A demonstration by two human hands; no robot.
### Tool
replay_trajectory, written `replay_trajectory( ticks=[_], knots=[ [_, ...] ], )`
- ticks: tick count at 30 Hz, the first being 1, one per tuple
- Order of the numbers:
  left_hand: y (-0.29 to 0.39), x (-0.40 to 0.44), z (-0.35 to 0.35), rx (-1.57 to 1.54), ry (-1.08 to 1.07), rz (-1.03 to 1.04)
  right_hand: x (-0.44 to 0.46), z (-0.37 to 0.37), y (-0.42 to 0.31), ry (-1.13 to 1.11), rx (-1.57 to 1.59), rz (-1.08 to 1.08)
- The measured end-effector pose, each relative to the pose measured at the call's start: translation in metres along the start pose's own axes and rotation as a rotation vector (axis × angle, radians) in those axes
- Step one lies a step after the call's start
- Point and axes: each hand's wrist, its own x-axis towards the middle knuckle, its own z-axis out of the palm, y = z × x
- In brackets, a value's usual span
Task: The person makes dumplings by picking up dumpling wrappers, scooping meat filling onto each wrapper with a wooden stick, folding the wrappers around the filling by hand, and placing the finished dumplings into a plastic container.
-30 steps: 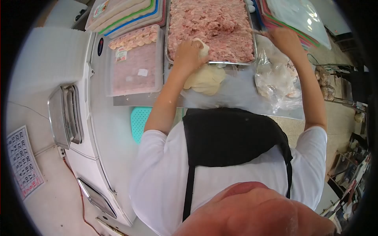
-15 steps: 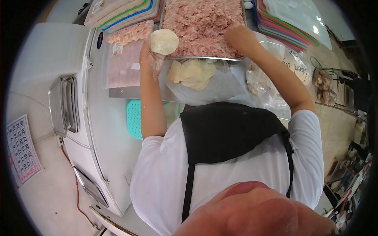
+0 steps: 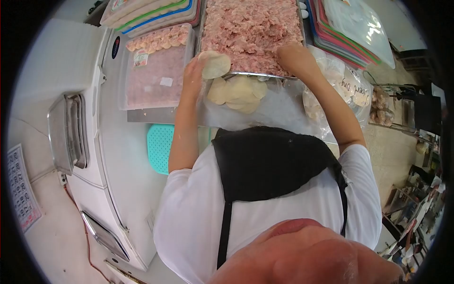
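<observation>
My left hand (image 3: 190,78) holds a round, pale dumpling wrapper (image 3: 216,65) at the near left corner of a metal tray (image 3: 255,74) of minced meat (image 3: 246,33). My right hand (image 3: 297,59) is curled at the near right side of the meat. Its fingertips are hidden, and whatever they grip cannot be made out. Close below the tray, a loose pile of wrappers (image 3: 239,93) lies on a plastic sheet (image 3: 279,106).
Left of the tray stands a lidded plastic box (image 3: 153,90) with dumplings showing in it, below stacked boxes (image 3: 146,16). Coloured lids (image 3: 352,28) are piled at right, above a clear bag of wrappers (image 3: 338,87). A turquoise perforated basket (image 3: 161,146) sits by my left arm.
The left hand and its wrapper have shifted right, closer to the tray corner. The right hand stays at the meat, slightly lower and to the right. The whole view has shifted a little.
</observation>
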Motion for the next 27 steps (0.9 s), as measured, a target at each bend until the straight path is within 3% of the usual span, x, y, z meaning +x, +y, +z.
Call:
replay_trajectory(
  ticks=[2, 5, 8, 11, 14, 17, 18, 21, 24, 27],
  knots=[
    [-0.008, 0.007, -0.002, 0.128, -0.067, -0.05, -0.012, -0.006, -0.012, -0.016, 0.158, 0.163],
    [-0.01, 0.013, 0.006, -0.088, -0.068, -0.108, -0.018, 0.004, 0.002, -0.066, 0.392, 0.246],
    [-0.004, 0.03, 0.021, -0.497, 0.003, -0.012, -0.024, -0.037, -0.005, -0.161, 0.882, 0.524],
    [0.001, 0.056, 0.049, -0.807, -0.14, -0.116, -0.018, -0.025, -0.003, 0.153, 0.986, 0.437],
    [0.034, 0.063, 0.078, -0.979, -0.273, -0.13, -0.005, -0.047, -0.039, 0.201, 1.085, 0.392],
    [0.036, 0.078, 0.076, -1.2, -0.249, -0.2, -0.006, -0.004, -0.038, 0.315, 0.77, 0.269],
    [0.034, 0.079, 0.074, -1.128, -0.186, -0.195, -0.009, -0.014, -0.032, 0.3, 0.631, 0.203],
    [0.019, 0.079, 0.068, -0.98, -0.061, -0.167, -0.022, -0.077, -0.044, 0.046, 0.256, 0.32],
    [0.02, 0.082, 0.074, -0.992, -0.078, -0.151, -0.025, -0.064, -0.049, 0.218, 0.302, 0.159],
    [0.04, 0.069, 0.076, -0.986, -0.093, -0.181, -0.02, -0.073, -0.028, 0.123, 0.122, 0.185]
  ],
)
